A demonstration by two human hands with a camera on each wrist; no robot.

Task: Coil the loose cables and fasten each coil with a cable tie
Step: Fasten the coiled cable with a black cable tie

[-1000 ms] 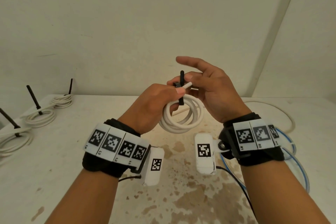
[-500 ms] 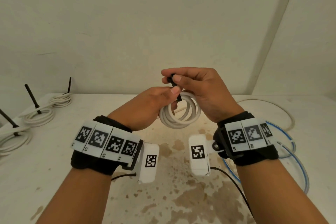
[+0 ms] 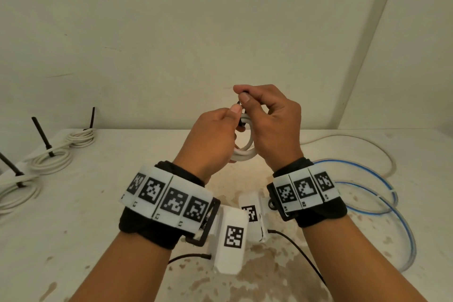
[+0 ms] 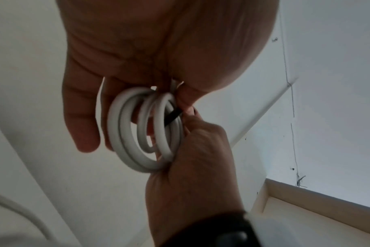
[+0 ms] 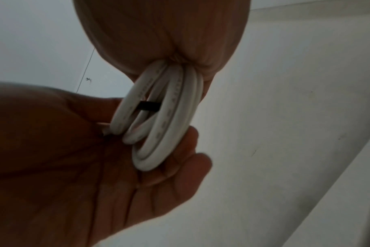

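Since the earlier frame the right hand (image 3: 274,120) has closed over the coil (image 3: 242,152), pinching the black cable tie (image 3: 241,115) above it. The left hand (image 3: 210,137) grips the coil, held above the table (image 3: 73,228). Fastening is under way; next, pull the tail tight. Beyond, left of the coil, tied coils (image 3: 51,162) lie.

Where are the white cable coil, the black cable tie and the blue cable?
white cable coil (image 4: 135,160), left wrist view, lower curve of the loops.
black cable tie (image 5: 148,106), right wrist view, strap crossing the loops.
blue cable (image 3: 382,179), head view, upper arc on the table.
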